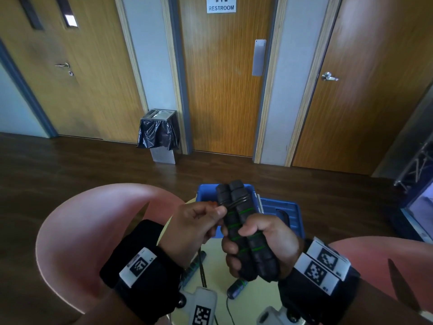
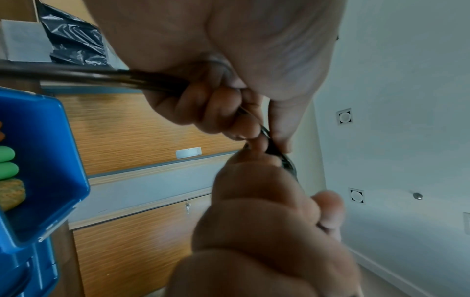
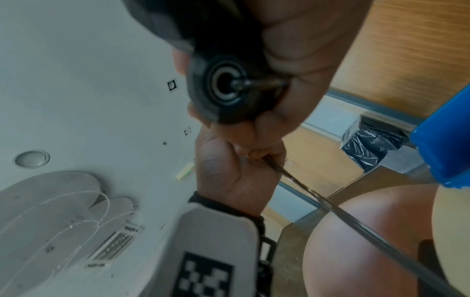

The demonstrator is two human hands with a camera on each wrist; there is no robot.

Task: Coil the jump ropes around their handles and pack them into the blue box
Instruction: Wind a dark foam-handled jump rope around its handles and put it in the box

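Observation:
In the head view my right hand (image 1: 237, 239) grips a pair of black jump rope handles (image 1: 251, 252) with green rings, held side by side and nearly upright above the table. A black rope (image 1: 235, 202) is looped around their upper ends. My left hand (image 1: 218, 213) pinches that rope just left of the handles. The left wrist view shows the fingertips (image 2: 257, 128) pinching the rope (image 2: 76, 74), which trails off to the left. In the right wrist view a handle's end cap (image 3: 223, 88) faces the camera. The open blue box (image 1: 206, 193) sits just behind the handles.
The box's blue lid (image 1: 284, 207) lies open to the right. A second jump rope's handles (image 1: 237, 287) lie on the pale round table (image 1: 213, 266) under my hands. Pink chairs (image 1: 77, 231) stand on both sides. Green and orange items (image 2: 7, 160) lie in the box.

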